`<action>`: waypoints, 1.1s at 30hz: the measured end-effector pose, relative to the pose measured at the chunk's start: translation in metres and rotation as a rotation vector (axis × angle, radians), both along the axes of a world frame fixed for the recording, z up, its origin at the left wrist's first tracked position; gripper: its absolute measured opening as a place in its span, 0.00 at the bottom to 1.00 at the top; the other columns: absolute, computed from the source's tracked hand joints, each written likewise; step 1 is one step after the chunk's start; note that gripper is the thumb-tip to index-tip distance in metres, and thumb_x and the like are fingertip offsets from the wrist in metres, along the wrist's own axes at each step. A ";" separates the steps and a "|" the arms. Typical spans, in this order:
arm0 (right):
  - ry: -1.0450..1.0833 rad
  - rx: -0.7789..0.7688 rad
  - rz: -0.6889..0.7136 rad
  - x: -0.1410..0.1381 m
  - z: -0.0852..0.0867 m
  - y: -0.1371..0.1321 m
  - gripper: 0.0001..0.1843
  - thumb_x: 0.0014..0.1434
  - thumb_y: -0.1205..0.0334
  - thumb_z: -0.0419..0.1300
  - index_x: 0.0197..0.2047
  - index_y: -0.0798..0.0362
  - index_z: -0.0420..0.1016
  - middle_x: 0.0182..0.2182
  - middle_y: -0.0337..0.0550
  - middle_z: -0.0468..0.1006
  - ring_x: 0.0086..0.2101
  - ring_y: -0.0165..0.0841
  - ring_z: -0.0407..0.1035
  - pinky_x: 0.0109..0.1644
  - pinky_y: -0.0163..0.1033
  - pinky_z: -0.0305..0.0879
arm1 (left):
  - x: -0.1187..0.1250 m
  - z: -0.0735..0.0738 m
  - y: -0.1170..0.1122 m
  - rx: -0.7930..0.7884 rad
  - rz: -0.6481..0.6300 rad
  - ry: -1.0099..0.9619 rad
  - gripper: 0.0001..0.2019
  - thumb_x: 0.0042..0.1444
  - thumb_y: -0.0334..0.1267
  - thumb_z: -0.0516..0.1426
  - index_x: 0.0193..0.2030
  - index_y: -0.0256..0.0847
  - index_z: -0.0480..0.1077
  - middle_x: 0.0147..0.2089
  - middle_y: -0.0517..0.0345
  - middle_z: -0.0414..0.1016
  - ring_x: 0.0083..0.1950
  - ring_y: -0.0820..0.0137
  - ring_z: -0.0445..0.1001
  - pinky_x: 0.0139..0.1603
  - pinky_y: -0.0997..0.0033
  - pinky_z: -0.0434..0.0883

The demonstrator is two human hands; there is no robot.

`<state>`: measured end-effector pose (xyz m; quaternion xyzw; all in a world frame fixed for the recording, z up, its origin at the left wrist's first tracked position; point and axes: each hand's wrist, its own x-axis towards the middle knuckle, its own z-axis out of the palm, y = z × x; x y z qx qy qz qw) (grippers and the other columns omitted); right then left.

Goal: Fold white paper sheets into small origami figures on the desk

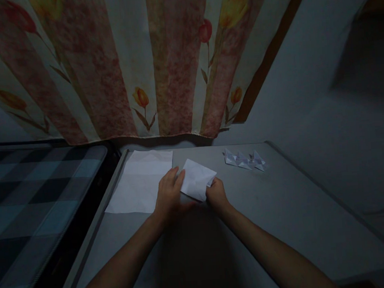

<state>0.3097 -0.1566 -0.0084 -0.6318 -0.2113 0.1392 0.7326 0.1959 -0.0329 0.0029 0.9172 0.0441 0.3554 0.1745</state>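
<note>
A folded piece of white paper, squarish with pointed corners, is held just above the table between my two hands. My left hand grips its left edge, fingertips along the side and the thumb reaching out below. At the paper's right corner, my right hand is closed on it, its fingertips partly hidden. Beside my left hand, larger white paper with crease lines lies flat on the table. Small folded paper shapes with raised points stand in a row at the back right.
The pale table has a raised edge on the left and meets the wall on the right. A checkered mattress lies to the left, across a dark gap. Behind the table hangs a tulip-patterned curtain.
</note>
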 end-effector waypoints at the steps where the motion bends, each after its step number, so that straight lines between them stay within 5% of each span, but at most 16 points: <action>1: -0.019 -0.021 -0.011 0.001 -0.002 0.000 0.15 0.41 0.64 0.63 0.36 0.55 0.76 0.35 0.45 0.81 0.36 0.41 0.75 0.42 0.46 0.71 | 0.000 0.001 0.000 0.070 -0.002 0.014 0.37 0.44 0.54 0.63 0.58 0.38 0.62 0.60 0.37 0.62 0.61 0.48 0.61 0.57 0.49 0.61; 5: -0.149 -0.151 -0.056 0.002 -0.006 -0.001 0.14 0.43 0.64 0.62 0.36 0.56 0.75 0.35 0.47 0.81 0.36 0.42 0.74 0.41 0.45 0.71 | -0.001 0.003 -0.001 0.215 0.036 0.098 0.11 0.55 0.45 0.58 0.39 0.40 0.70 0.38 0.49 0.73 0.41 0.61 0.70 0.42 0.62 0.66; 13: -0.260 -0.255 -0.008 -0.008 0.005 -0.004 0.17 0.45 0.62 0.62 0.40 0.55 0.71 0.33 0.43 0.79 0.33 0.37 0.72 0.35 0.39 0.68 | -0.002 0.006 -0.010 0.295 -0.049 0.110 0.29 0.51 0.54 0.58 0.55 0.39 0.63 0.49 0.41 0.70 0.44 0.56 0.69 0.40 0.60 0.65; 16: -0.378 -0.308 0.016 -0.011 0.010 -0.006 0.13 0.47 0.64 0.59 0.39 0.52 0.69 0.29 0.38 0.77 0.29 0.35 0.70 0.32 0.36 0.65 | -0.003 0.006 -0.012 0.316 -0.052 0.125 0.22 0.56 0.47 0.55 0.56 0.41 0.62 0.47 0.46 0.72 0.42 0.61 0.70 0.39 0.64 0.64; 19: -0.473 -0.386 -0.015 -0.011 0.014 -0.008 0.12 0.46 0.66 0.57 0.37 0.51 0.69 0.28 0.38 0.75 0.29 0.35 0.68 0.33 0.37 0.63 | -0.004 0.005 -0.009 0.323 -0.024 0.120 0.10 0.60 0.36 0.51 0.46 0.42 0.68 0.35 0.52 0.73 0.35 0.67 0.70 0.34 0.69 0.63; 24: -0.526 -0.516 -0.092 -0.004 0.014 -0.010 0.10 0.46 0.68 0.56 0.34 0.50 0.69 0.23 0.35 0.71 0.25 0.33 0.64 0.30 0.36 0.58 | -0.009 0.002 0.000 0.272 -0.046 0.013 0.08 0.59 0.33 0.49 0.34 0.43 0.69 0.22 0.58 0.66 0.25 0.71 0.64 0.28 0.71 0.58; 29: -0.600 -0.618 -0.105 0.011 0.014 -0.018 0.11 0.46 0.70 0.56 0.35 0.50 0.72 0.27 0.38 0.73 0.28 0.35 0.67 0.32 0.37 0.59 | -0.011 0.002 0.007 0.271 0.071 -0.086 0.10 0.57 0.33 0.49 0.38 0.43 0.72 0.21 0.59 0.66 0.24 0.71 0.65 0.28 0.71 0.59; 33: -0.813 -0.603 0.035 0.025 0.015 -0.026 0.18 0.50 0.75 0.52 0.39 0.50 0.77 0.35 0.43 0.75 0.37 0.36 0.69 0.44 0.41 0.63 | -0.010 0.002 0.016 0.140 0.204 -0.016 0.14 0.57 0.30 0.49 0.48 0.40 0.70 0.31 0.55 0.73 0.32 0.68 0.71 0.34 0.71 0.64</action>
